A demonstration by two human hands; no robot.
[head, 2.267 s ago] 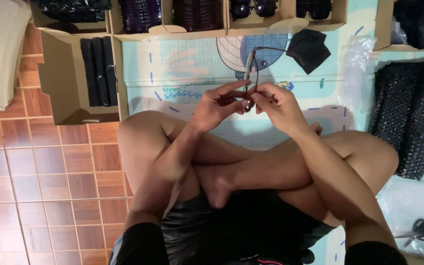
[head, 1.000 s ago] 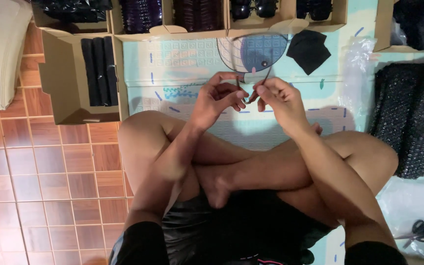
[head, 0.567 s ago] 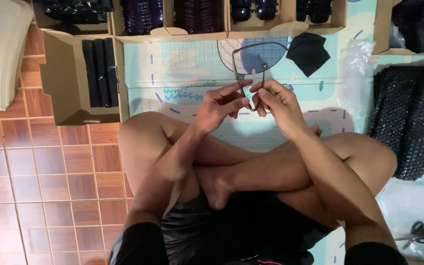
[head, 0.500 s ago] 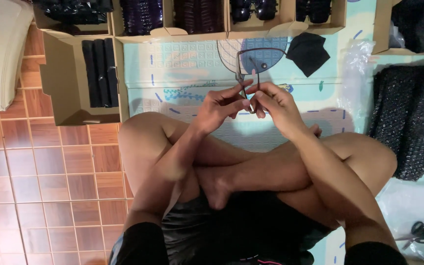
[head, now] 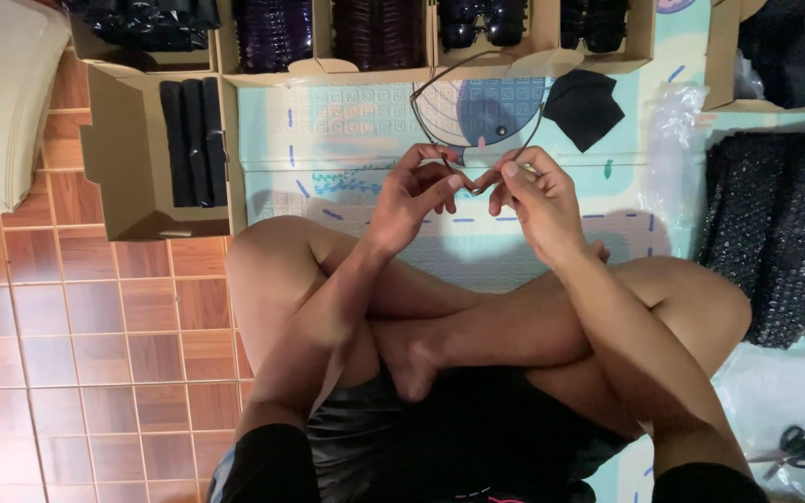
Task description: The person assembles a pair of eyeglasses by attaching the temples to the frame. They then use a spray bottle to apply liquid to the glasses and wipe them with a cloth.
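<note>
Pinching a thin-framed pair of glasses [head: 477,116] between both hands, the person is sitting cross-legged; left hand [head: 414,191] and right hand [head: 533,200] are gripping its lower ends above the play mat [head: 328,140]. Handling is looking midway: glasses unboxed, cardboard trays [head: 328,67] waiting beyond.

Cardboard boxes [head: 440,67] of dark goods line the mat's twelve o'clock edge, a black cloth [head: 583,107] at one o'clock. Bubble-wrapped bundles [head: 775,224] lie at three o'clock, scissors [head: 794,447] at five.

Pale blue mat [head: 347,140] with whale print; black cloth [head: 584,107]; brown cardboard boxes [head: 123,177]; terracotta tiles [head: 95,354].
</note>
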